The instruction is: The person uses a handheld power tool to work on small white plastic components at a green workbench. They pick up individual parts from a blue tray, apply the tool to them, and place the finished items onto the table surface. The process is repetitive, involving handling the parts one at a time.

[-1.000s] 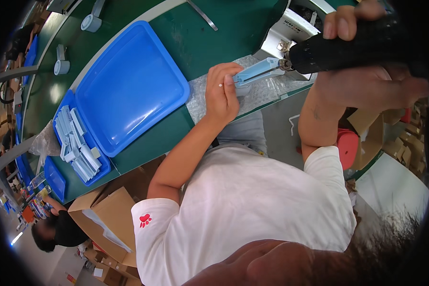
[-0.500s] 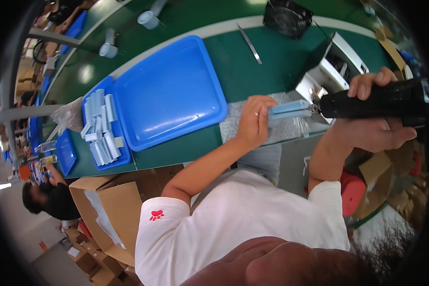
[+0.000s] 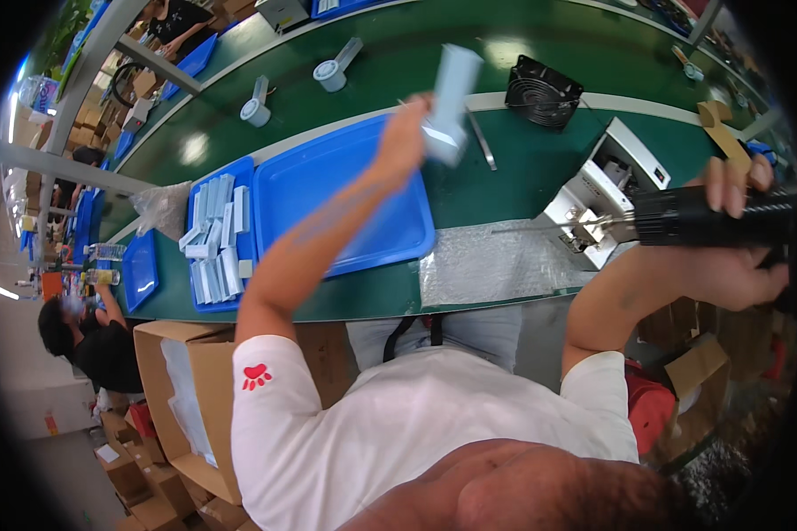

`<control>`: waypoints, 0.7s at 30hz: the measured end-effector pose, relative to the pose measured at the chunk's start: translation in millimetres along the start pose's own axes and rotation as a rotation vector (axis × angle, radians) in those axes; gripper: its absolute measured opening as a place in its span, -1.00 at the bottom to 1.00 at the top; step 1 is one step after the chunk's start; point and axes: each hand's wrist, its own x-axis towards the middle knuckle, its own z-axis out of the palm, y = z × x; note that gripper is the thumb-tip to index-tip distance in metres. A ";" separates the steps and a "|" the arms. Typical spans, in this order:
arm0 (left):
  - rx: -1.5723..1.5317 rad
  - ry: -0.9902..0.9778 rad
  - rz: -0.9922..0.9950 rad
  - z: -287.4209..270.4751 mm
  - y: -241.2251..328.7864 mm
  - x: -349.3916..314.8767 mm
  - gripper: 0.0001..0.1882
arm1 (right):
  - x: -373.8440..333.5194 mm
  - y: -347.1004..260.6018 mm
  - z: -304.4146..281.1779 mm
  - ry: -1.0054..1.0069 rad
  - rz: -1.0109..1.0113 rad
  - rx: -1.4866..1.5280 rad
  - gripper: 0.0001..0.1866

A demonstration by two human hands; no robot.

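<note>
My left hand [image 3: 405, 140] is raised over the right part of the large blue tray [image 3: 283, 181]. It grips a light-blue plastic part [image 3: 457, 84], smeared by motion, with a long flat body and a wider lower end. At the right, my right hand [image 3: 739, 257] is wrapped round a black electric screwdriver [image 3: 682, 215], held sideways. Its thin bit points left, in front of a white screw feeder [image 3: 584, 199]. Beneath the bit lies a sheet of bubble wrap [image 3: 487, 270] on the green bench.
Left of the large tray, a smaller blue tray [image 3: 246, 264] holds several light-blue pieces. Two round-headed light-blue parts [image 3: 330, 76] lie on the green surface beyond. Tweezers [image 3: 483, 146] and a black fan [image 3: 543, 91] are past the bubble wrap. A co-worker [image 3: 106, 354] sits far left, behind a cardboard box [image 3: 217, 389].
My left hand has lifted the light-blue part off the screwdriver's tip and carried it left and away from me, over the tray. The right hand still holds the screwdriver at the right.
</note>
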 end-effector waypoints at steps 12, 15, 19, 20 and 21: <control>0.264 -0.229 0.205 -51.5 66.0 38.8 -0.48 | -34.0 31.7 18.4 0.109 0.062 -0.246 -0.19; 0.165 -0.320 0.047 -6.0 35.0 -38.2 -0.49 | -33.3 31.6 8.7 0.113 0.058 -0.307 -0.27; -0.179 -0.453 -0.169 12.2 -2.4 -112.7 -0.47 | -34.9 41.0 16.6 0.036 0.053 -0.493 -0.30; -0.217 -0.476 -0.184 20.3 -8.5 -119.5 -0.46 | -33.8 38.6 11.1 -0.004 0.046 -0.505 -0.29; -0.255 -0.482 -0.196 25.4 -13.5 -125.5 -0.46 | -33.7 37.9 5.4 -0.030 0.003 -0.508 -0.29</control>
